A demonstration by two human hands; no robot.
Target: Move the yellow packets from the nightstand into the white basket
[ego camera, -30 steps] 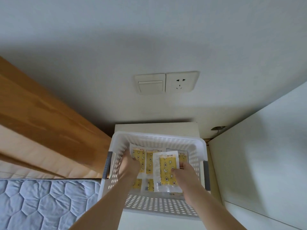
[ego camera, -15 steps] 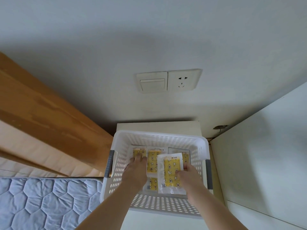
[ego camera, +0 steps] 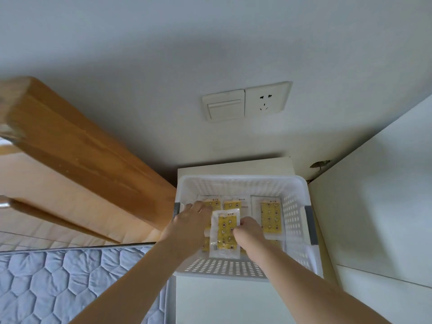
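A pale wall with a light switch and a socket rose behind a cream nightstand wedged between a wooden headboard and a white cabinet side; a quilted mattress lay at the lower left. The white basket stood on the nightstand and covered most of its top, leaving bare only a strip along the back edge and the front part.

Both hands were down inside the basket. The right hand pinched the right edge of a yellow packet between thumb and curled fingers, holding it near the middle of the basket, above the packets already laid there. The left hand lay with its fingers stretched forward onto another packet near the back left corner of the basket, apparently pressing it flat; it did not look wrapped around anything. Two more packets lay along the back wall, one at the centre and one toward the right wall.

The step in hand looked to be placing: the held packet was already within the walls and only needed lowering and letting go. No packets showed on the visible nightstand top, so the task seemed close to finished, though the basket hid much of that surface.
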